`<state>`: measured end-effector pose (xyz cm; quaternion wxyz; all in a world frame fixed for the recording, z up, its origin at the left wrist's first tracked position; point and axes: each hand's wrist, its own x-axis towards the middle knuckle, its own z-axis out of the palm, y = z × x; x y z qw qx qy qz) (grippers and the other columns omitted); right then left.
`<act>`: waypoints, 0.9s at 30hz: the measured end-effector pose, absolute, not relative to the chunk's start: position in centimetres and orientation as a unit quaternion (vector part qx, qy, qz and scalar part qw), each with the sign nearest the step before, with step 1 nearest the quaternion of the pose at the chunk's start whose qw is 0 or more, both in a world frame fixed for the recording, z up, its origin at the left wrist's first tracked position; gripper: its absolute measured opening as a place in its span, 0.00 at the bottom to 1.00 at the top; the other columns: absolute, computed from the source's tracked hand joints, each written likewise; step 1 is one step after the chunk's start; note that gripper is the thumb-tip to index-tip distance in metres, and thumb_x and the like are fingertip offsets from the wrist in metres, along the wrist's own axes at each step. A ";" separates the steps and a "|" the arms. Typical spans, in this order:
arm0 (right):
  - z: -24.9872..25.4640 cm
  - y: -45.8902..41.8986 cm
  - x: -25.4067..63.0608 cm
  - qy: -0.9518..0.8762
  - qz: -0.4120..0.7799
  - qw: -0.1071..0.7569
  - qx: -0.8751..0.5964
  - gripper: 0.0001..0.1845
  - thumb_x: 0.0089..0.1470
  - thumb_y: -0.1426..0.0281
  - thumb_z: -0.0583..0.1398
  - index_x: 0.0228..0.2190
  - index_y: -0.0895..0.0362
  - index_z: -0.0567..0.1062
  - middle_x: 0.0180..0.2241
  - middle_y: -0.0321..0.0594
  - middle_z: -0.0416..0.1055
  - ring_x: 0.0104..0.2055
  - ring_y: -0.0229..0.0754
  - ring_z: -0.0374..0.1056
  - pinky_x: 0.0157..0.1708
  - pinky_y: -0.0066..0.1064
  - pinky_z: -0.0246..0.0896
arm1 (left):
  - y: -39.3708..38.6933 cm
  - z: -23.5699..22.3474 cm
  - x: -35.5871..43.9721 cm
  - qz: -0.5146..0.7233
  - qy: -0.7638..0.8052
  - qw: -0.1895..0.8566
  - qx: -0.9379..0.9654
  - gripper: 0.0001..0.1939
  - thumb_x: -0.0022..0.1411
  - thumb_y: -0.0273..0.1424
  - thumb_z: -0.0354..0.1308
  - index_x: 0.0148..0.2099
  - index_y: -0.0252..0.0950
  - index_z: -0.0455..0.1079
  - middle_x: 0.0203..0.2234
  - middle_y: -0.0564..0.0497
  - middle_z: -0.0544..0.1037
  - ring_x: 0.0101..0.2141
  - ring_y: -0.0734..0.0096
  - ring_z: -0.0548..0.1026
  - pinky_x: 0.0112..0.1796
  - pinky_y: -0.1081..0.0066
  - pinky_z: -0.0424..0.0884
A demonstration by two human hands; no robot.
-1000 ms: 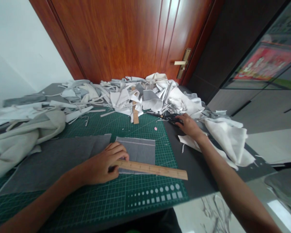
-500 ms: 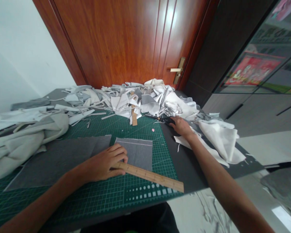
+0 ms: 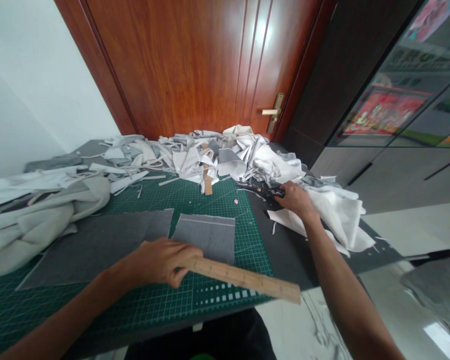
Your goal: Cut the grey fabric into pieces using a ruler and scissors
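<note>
My left hand [image 3: 168,260] is closed around one end of a wooden ruler [image 3: 247,279], which slants down to the right above the cutting mat, its far end past the table's front edge. Beneath and behind it lies a small grey piece of fabric [image 3: 213,235] with a pale line along its top. A larger grey fabric piece [image 3: 108,245] lies flat to the left, partly behind my left forearm. My right hand [image 3: 297,199] grips the handles of black scissors [image 3: 262,190] by the scrap pile; the blades point left.
A green cutting mat [image 3: 150,310] covers much of the dark table. White and grey fabric scraps [image 3: 228,160] are heaped at the back, with a second wooden ruler [image 3: 208,186] partly under them. Bunched pale cloth [image 3: 48,220] lies left, and white cloth [image 3: 337,215] right. A door [image 3: 180,65] stands behind.
My left hand has raised the ruler off the mat, and its far end has swung right. My right hand has moved slightly right, taking the scissors along.
</note>
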<state>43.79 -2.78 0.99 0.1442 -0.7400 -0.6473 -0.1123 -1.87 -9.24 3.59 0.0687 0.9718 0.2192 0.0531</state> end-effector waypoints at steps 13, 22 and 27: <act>1.0 -2.1 45.2 -0.627 -0.160 0.319 -0.692 0.20 0.55 0.56 0.60 0.42 0.59 0.74 0.42 0.55 0.74 0.48 0.58 0.69 0.52 0.47 0.63 | -1.5 4.8 -18.8 0.061 0.469 -0.131 0.872 0.35 0.72 0.47 0.31 0.48 0.34 0.77 0.40 0.56 0.79 0.46 0.73 0.71 0.54 0.62 0.59; 1.7 -2.3 41.7 -0.682 -0.107 0.331 -0.643 0.24 0.54 0.55 0.59 0.45 0.59 0.74 0.39 0.50 0.80 0.41 0.56 0.75 0.47 0.44 0.65 | -1.2 7.1 -12.7 0.091 0.448 -0.094 0.885 0.21 0.71 0.28 0.40 0.55 0.39 0.72 0.51 0.50 0.77 0.54 0.61 0.70 0.57 0.56 0.62; 1.4 -2.4 40.5 -0.721 -0.096 0.291 -0.621 0.26 0.51 0.56 0.59 0.48 0.60 0.71 0.39 0.50 0.79 0.42 0.57 0.75 0.48 0.46 0.63 | -2.3 5.5 -0.8 0.111 0.271 0.022 0.956 0.19 0.71 0.25 0.45 0.59 0.36 0.69 0.52 0.44 0.75 0.54 0.61 0.71 0.57 0.59 0.65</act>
